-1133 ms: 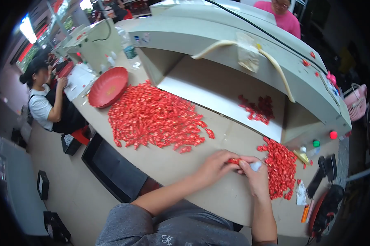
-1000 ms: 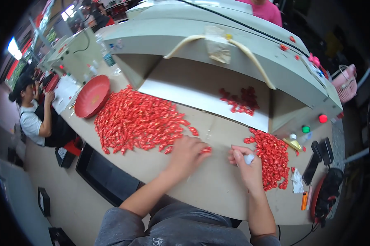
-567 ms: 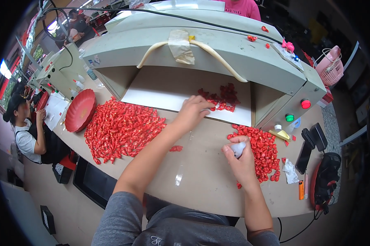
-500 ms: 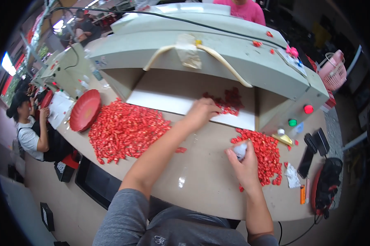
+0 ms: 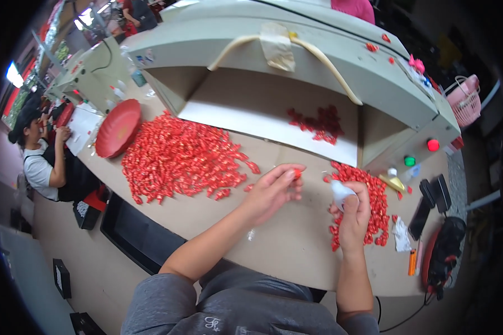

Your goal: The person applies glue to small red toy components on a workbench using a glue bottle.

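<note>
My left hand (image 5: 269,194) is over the middle of the table, pinching a small red piece (image 5: 297,174) between thumb and forefinger. In my right hand (image 5: 354,220) is a small whitish squeeze bottle (image 5: 342,194), its narrow nozzle tilted up and to the left. Under and beside that hand spreads a heap of small shiny red pieces (image 5: 378,204). A larger red heap (image 5: 179,159) covers the table to the left. More red pieces (image 5: 323,124) lie on a white board (image 5: 246,121) inside the grey box-shaped machine (image 5: 218,47) with an open front.
A red scalloped bowl (image 5: 119,129) leans left of the large heap. On the right lie crumpled tissue (image 5: 401,234), an orange lighter (image 5: 412,262), a dark phone (image 5: 419,223) and a black-and-red bag (image 5: 445,254). A co-worker (image 5: 45,162) sits far left. A black tray (image 5: 140,237) is below the table edge.
My left hand has come out of the machine's opening toward me with a red piece. My right hand has shifted slightly right, turning the bottle's nozzle into sight. The head view has shifted a little.
</note>
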Demonstrator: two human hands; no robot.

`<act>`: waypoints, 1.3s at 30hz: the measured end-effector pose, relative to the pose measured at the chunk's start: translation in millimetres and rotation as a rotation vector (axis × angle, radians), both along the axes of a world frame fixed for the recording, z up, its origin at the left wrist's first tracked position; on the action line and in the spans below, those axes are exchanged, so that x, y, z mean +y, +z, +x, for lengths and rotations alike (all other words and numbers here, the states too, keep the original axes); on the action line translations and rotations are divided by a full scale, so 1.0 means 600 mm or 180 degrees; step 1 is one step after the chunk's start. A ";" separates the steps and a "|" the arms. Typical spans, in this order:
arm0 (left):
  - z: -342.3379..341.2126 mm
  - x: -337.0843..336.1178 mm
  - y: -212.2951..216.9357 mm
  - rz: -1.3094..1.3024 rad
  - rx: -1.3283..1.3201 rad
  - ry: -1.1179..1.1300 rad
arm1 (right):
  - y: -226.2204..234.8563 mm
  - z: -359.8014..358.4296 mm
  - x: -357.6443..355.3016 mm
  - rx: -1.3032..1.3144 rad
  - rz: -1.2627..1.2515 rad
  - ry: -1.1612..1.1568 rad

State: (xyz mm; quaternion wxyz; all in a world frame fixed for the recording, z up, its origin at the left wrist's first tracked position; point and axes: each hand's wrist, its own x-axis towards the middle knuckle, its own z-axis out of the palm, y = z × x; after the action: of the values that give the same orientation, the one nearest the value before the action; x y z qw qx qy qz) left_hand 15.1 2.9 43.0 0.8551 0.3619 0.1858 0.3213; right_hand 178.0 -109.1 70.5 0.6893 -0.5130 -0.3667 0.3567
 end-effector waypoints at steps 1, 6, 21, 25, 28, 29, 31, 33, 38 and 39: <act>-0.010 -0.011 -0.008 -0.0221 -0.0178 -0.0069 | -0.005 0.001 0.003 -0.0070 0.0176 0.0040; -0.025 -0.027 -0.060 -0.0624 -0.0631 -0.0351 | -0.017 0.008 0.005 -0.0231 0.0123 -0.0093; -0.018 -0.036 -0.058 -0.1584 -0.0656 -0.0447 | -0.020 -0.004 -0.002 -0.2032 0.0263 -0.0412; -0.018 -0.034 -0.068 -0.1650 -0.0690 -0.0494 | -0.019 -0.005 0.001 -0.2108 0.0270 -0.0394; -0.017 -0.033 -0.069 -0.1662 -0.0675 -0.0492 | -0.020 -0.004 0.002 -0.2161 0.0260 -0.0402; -0.016 -0.034 -0.069 -0.1664 -0.0668 -0.0493 | -0.022 -0.004 0.002 -0.2198 0.0267 -0.0431; -0.017 -0.034 -0.070 -0.1666 -0.0661 -0.0491 | -0.024 -0.003 0.002 -0.2235 0.0274 -0.0458; -0.017 -0.034 -0.072 -0.1637 -0.0680 -0.0520 | -0.025 -0.003 0.002 -0.2287 0.0229 -0.0442; -0.018 -0.035 -0.072 -0.1631 -0.0720 -0.0560 | -0.023 -0.005 0.001 -0.2271 0.0160 -0.0409; -0.018 -0.035 -0.072 -0.1615 -0.0739 -0.0577 | -0.023 -0.005 0.001 -0.2279 0.0156 -0.0401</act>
State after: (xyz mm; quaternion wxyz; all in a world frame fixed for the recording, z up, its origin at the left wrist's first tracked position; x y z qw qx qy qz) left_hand 4.3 -18.4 -0.5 0.9591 0.1125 0.1280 0.2261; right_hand 175.1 -108.3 56.6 0.5499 -0.6103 -0.5609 0.1025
